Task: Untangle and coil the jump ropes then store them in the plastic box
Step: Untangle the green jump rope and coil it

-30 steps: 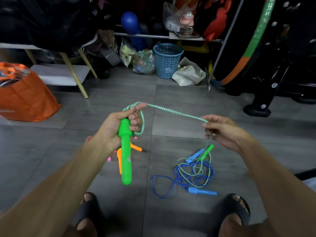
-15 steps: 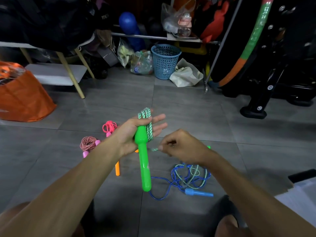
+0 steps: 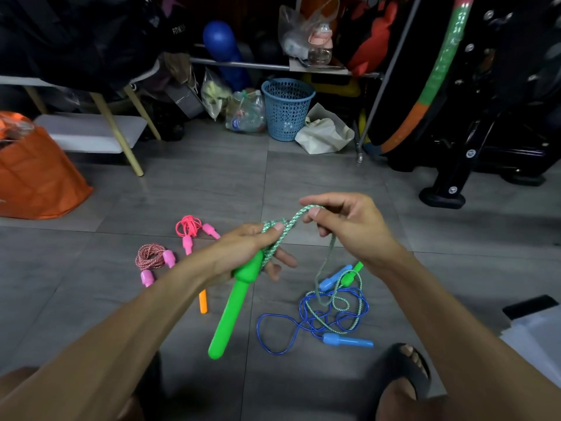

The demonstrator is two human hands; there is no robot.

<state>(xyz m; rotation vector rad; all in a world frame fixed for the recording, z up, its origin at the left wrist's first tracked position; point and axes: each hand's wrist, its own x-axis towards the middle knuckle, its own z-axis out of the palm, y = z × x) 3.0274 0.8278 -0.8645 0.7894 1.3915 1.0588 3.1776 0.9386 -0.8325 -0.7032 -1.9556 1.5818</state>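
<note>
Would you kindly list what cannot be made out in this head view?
- Orange handle: upper part hidden behind the left hand and forearm.
- Green and white rope: the stretch hanging from the right hand is blurred.
- White item: cut off by the right edge; cannot tell if it is the plastic box.

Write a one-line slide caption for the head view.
Left hand grips green handle while right hand pinches green-white rope above tangled blue rope.

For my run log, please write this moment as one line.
left hand: grips green handle and coils | right hand: pinches green-white rope | rest of rope: tangled with blue rope on floor
</note>
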